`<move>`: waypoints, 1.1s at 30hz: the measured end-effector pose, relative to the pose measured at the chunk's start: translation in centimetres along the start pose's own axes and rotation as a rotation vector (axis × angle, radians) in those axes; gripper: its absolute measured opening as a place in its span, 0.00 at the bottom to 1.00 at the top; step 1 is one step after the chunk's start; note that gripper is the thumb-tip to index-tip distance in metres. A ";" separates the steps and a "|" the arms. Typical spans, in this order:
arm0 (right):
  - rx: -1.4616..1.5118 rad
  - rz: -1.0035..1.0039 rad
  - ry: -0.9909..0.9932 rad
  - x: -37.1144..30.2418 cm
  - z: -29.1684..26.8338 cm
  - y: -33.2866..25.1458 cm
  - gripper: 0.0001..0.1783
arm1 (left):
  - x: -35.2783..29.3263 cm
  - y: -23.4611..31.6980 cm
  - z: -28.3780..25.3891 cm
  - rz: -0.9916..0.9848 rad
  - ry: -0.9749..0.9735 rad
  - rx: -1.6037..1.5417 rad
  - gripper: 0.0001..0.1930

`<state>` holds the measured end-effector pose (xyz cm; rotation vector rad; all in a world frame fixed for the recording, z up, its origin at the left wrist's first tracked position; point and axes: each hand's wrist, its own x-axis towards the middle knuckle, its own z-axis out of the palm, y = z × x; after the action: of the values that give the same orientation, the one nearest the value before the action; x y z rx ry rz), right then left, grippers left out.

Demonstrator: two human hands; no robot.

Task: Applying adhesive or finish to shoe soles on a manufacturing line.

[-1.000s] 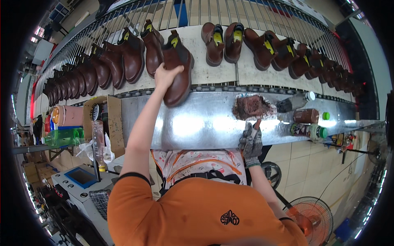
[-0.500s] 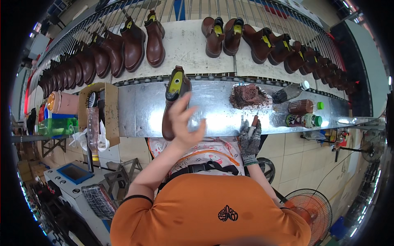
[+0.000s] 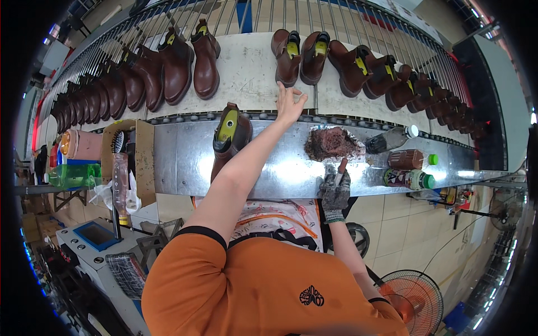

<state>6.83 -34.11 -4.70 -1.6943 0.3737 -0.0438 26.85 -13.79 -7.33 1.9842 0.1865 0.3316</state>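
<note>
Left hand (image 3: pixel 291 105): bare, stretched across the surface (image 3: pixel 185 148), fingers spread and thumb out to one side, closed around nothing; its fingertips are at the lower end of the belt boot (image 3: pixel 287 66), though contact cannot be told.
Right hand (image 3: pixel 334 193): gloved, fingers curled over a stick (image 3: pixel 342 166), pinching it with the brown tip pointing away from the body. The glove probably keeps stain off the skin, while the bare hand suits clean leather.
Near boot (image 3: pixel 242 131): on the surface, left of the pad, opening up, toe toward the body and partly behind the left forearm; no hand holds it. It seems to rest on its sole, which would keep it steady unheld.
Belt boot: upright beyond the chain (image 3: pixel 263 116), first of the right-hand row (image 3: pixel 347 67). Standing the boots apart from the wet things likely spares their uppers.
Pad (image 3: pixel 333 143): brown-stained, just beyond the stick's tip, presumably there so that the right hand needs little travel.
Bottles (image 3: pixel 406 159): three, capped, grouped right of the pad, within easy reach yet out of the left arm's way.
Carton (image 3: pixel 145 162): at the surface's left end, a hairbrush (image 3: pixel 118 142) in it.
</note>
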 end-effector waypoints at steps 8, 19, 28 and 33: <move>-0.097 -0.039 -0.007 0.5 -0.6 2.0 0.18 | 0.9 0.3 1.0 -0.060 -0.037 -0.014 0.22; -0.273 -0.146 -0.030 0.6 -0.9 2.6 0.20 | 0.1 2.2 0.7 -0.144 -0.189 -0.069 0.24; -0.372 -0.182 -0.011 0.9 -1.0 3.7 0.21 | -2.4 2.1 -2.2 -0.121 -0.302 0.800 0.42; -0.609 -0.392 -0.132 1.5 -1.9 5.5 0.17 | -3.9 7.7 -6.1 -0.192 -0.726 1.026 0.41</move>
<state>6.52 -36.97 -10.02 -2.3397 -0.0645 -0.1146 21.14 -12.84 1.48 2.9041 0.0714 -0.7693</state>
